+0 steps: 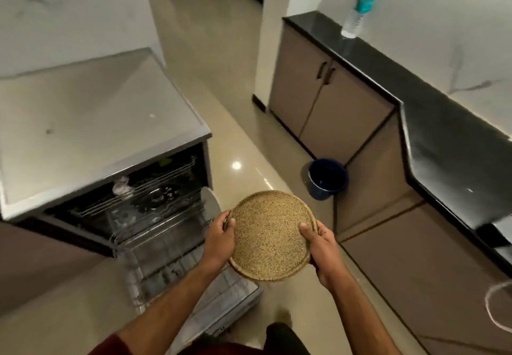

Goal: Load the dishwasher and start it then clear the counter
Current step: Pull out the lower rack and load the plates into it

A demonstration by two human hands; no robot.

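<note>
Both hands hold a round speckled tan plate by its opposite edges, above the floor and just right of the open dishwasher. On the left hand the thumb lies on the plate's face, with the fingers curled behind the rim. On the right hand the thumb presses the face, the fingers hidden beneath. Pulled-out wire racks sit left of the plate. A blue bucket stands on the floor beyond, and a clear bottle stands on the black counter.
</note>
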